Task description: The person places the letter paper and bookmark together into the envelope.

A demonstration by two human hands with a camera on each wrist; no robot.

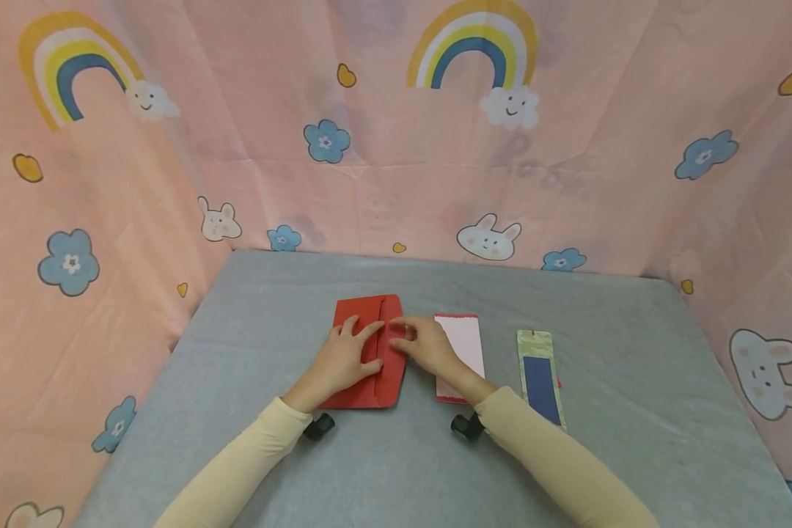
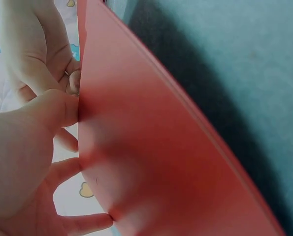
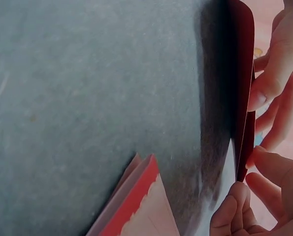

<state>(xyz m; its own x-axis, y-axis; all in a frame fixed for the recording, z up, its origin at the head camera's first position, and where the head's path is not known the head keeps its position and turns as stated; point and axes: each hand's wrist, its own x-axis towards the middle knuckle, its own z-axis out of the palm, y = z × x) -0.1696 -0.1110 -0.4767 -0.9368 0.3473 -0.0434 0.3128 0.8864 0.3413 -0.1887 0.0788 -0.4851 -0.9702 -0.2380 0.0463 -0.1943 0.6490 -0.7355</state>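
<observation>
A red envelope (image 1: 350, 394) lies left of the table's middle, its flap on the right side. My left hand (image 1: 342, 358) rests on it with the fingers spread beside the flap's fold. In the left wrist view that hand's fingers touch the edge of the red envelope (image 2: 151, 147). From the right, my right hand (image 1: 432, 348) pinches at the flap, thumb and forefinger over it and the other fingers bent. A dark shadow shows below the red flap (image 3: 242, 59) in the right wrist view.
A pale pink card (image 1: 463, 337) with red ends lies under the right wrist. Further right is a green strip-shaped card with a dark blue panel (image 1: 541, 385), partly behind the right forearm. Pink printed cloth (image 1: 383, 176) hangs behind the grey-covered table (image 1: 607, 330).
</observation>
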